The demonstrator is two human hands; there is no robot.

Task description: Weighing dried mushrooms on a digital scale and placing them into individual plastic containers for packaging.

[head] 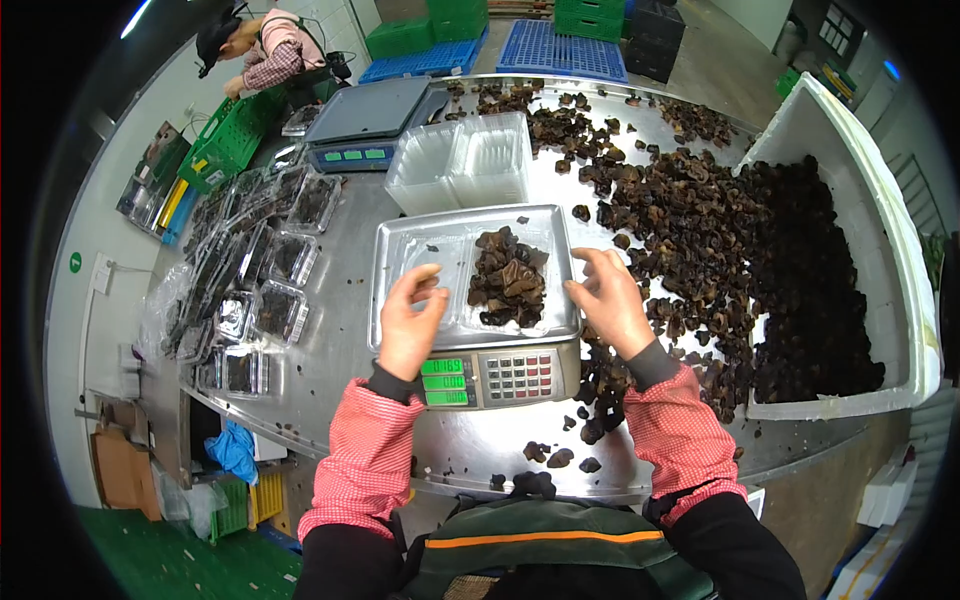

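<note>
An electronic scale (486, 375) with a metal weighing pan (386, 247) stands right before me. On the pan lies an opened clear plastic clamshell box (450, 247); its right half holds a heap of dark wood ear mushrooms (510, 277), its left half a small scrap. My left hand (412, 319) hovers at the box's left side, fingers curled apart, nothing in them. My right hand (609, 296) is at the pan's right edge, thumb and fingers parted and holding nothing; whether it touches the rim I cannot tell. The scale's green display is lit.
Behind the pan stand stacked empty clamshells (461, 161) and a second scale (367, 120). Filled boxes (281, 311) crowd the left. Loose mushrooms (682, 217) spread rightward to a white foam box (892, 300). A person (281, 52) leans over a green crate (232, 139) at the far left.
</note>
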